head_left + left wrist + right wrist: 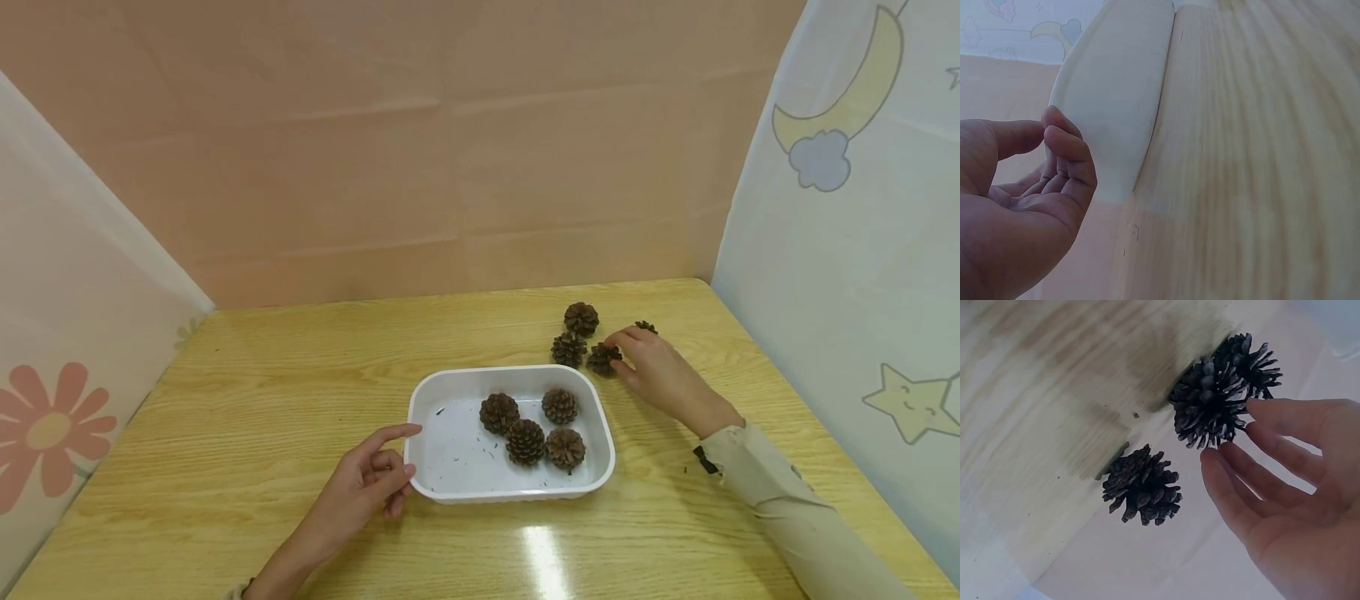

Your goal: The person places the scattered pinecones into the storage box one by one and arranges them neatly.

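A white tray [457, 497] stands in the middle of the table, several brown pine cones in its right half, one being the front cone [525, 442]. At the tray's left end my left hand [367, 475] holds the rim with thumb and index finger, the other fingers curled below. Beyond the tray's back right corner, my right hand [660, 371] reaches over a pine cone [602, 359]. In the right wrist view its fingertips are at the near side of that pine cone [1207, 403], thumb and fingers spread, not closed round it.
Two pine cones stand just left of the reached one: a rear cone [581, 318] and a nearer cone [569, 349]. Another cone [647, 327] is partly hidden behind my right hand. Small dark flakes lie in the tray. Cloth walls [450, 167] enclose the wooden table [262, 417].
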A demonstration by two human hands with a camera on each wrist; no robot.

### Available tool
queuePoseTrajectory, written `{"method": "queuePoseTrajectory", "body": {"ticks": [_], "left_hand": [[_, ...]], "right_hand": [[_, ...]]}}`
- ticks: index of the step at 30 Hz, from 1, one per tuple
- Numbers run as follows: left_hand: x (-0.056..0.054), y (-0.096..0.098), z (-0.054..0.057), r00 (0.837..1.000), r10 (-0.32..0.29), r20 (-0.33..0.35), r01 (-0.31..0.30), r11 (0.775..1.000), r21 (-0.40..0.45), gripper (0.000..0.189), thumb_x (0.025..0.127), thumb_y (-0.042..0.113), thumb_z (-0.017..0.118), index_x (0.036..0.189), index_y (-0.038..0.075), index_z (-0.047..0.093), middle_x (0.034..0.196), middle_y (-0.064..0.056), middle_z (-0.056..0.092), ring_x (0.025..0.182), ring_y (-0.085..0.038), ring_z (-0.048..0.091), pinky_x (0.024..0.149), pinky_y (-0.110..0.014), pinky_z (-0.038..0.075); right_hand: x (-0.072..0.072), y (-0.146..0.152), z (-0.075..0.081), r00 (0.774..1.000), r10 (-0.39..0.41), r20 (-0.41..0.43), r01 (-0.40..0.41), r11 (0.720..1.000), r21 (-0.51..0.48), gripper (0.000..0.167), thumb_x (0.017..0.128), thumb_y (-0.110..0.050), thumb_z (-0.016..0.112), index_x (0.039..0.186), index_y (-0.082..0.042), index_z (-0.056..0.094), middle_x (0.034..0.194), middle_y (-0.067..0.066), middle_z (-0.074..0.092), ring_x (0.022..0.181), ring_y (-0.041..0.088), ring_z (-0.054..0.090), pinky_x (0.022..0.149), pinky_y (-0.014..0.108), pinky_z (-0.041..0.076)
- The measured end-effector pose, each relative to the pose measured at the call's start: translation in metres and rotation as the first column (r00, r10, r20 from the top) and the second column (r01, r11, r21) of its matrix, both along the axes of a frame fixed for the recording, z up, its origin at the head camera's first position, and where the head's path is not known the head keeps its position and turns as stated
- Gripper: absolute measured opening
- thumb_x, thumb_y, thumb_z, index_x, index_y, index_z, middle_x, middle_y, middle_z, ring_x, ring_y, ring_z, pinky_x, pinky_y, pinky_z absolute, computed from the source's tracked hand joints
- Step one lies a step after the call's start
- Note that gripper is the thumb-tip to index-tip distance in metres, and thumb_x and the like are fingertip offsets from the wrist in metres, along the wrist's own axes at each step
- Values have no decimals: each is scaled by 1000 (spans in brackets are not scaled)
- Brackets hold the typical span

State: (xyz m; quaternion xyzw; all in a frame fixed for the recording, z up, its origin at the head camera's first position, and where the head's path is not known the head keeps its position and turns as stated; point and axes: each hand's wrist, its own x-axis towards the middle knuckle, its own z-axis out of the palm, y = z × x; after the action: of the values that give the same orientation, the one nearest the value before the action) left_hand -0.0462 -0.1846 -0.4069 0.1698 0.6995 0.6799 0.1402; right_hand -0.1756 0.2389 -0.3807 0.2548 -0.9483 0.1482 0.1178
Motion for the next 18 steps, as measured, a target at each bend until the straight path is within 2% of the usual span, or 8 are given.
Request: {"method": "queuePoseTrajectory", "body": {"ticks": [5, 18], "left_hand": [[0, 0, 1, 1000, 0, 1, 0, 1000, 8, 51, 101, 7, 58, 145, -8, 36, 79, -7, 60, 59, -9, 57, 49, -26, 49], [0, 0, 0, 1000, -1, -7, 1, 1000, 0, 51, 101, 7, 59, 145, -7, 37, 79, -10, 60, 58, -10, 57, 49, -26, 49]], "right_hand": [[0, 0, -3, 1000, -20, 16, 20, 1000, 24, 24, 90, 1, 69, 115, 3, 67, 109, 18, 64, 93, 35, 64, 78, 48, 56], [1, 1, -4, 1000, -12, 14, 12, 1000, -7, 22, 91, 2, 69, 113, 1, 68, 106, 16, 64, 90, 32, 64, 76, 47, 56]]}}
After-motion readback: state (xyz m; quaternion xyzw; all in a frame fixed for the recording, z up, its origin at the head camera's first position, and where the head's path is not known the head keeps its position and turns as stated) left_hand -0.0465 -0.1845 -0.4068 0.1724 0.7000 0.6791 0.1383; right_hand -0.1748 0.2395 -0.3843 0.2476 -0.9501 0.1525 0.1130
